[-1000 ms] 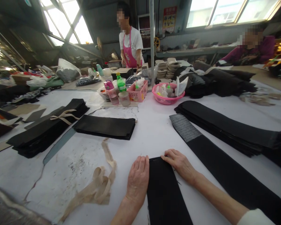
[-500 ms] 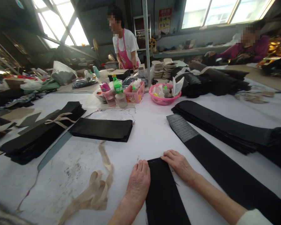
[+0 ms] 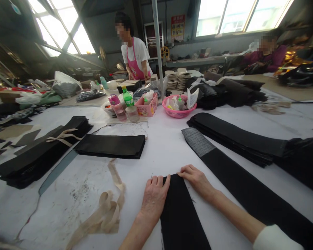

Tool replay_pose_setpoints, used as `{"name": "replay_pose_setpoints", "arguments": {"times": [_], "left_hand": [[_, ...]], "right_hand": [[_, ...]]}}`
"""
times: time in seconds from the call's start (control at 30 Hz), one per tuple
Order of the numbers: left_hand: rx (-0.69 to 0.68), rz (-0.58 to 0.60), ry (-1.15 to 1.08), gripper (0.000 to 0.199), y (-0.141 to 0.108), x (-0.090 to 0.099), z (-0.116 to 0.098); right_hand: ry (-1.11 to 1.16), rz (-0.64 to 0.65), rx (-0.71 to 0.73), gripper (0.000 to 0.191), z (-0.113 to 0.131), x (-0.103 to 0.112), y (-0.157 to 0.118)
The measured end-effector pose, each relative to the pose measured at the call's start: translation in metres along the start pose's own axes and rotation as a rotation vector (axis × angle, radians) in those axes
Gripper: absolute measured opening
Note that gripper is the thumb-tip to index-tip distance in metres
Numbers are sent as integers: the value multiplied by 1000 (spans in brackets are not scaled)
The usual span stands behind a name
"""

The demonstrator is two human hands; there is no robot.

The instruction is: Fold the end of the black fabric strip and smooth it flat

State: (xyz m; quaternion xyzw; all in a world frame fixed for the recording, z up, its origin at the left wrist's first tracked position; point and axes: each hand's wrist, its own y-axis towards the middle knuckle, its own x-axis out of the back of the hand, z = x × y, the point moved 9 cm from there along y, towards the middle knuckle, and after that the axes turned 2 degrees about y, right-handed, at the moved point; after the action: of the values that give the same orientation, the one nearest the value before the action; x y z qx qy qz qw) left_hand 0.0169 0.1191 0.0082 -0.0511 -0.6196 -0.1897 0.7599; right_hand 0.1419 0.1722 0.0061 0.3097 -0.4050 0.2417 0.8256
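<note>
A long black strip of material (image 3: 181, 211) lies flat before me, running off the bottom of the view. My left hand (image 3: 155, 194) grips its far left corner, the index finger resting on top near the edge. At the far right corner, my right hand (image 3: 197, 178) pinches the strip between thumb and fingers. The undersides of both hands' grips are hidden. To the right lies another long black strip with a grey patterned end (image 3: 198, 142). A loose beige fabric band (image 3: 111, 211) curls on the table left of my left hand.
Beyond my hands sits a stack of black rectangular pieces (image 3: 111, 146); left of it is a tied black bundle (image 3: 41, 152). Curved black pieces (image 3: 237, 135) are piled right. A pink basin (image 3: 178, 113), pink box (image 3: 148, 104) and green bottle (image 3: 127, 97) stand farther back. Two people are across the table.
My left index finger has spread away from the other fingers onto the strip's corner. My right hand keeps its hold. The whole view has shifted slightly.
</note>
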Motion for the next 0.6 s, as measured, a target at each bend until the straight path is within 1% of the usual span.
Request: {"name": "replay_pose_setpoints", "arguments": {"times": [0.13,0.33,0.47,0.6], "left_hand": [[8,44,-4,51,6,-1,-2],[-14,21,-38,48,8,0,-6],[-17,23,-24,45,9,-2,-8],[-9,14,-3,42,6,-3,-6]], "right_hand": [[-17,-1,-15,36,-5,-1,5],[-138,84,58,42,5,-6,9],[-119,80,34,37,2,-6,3],[-97,47,2,36,-2,-4,-1]]}}
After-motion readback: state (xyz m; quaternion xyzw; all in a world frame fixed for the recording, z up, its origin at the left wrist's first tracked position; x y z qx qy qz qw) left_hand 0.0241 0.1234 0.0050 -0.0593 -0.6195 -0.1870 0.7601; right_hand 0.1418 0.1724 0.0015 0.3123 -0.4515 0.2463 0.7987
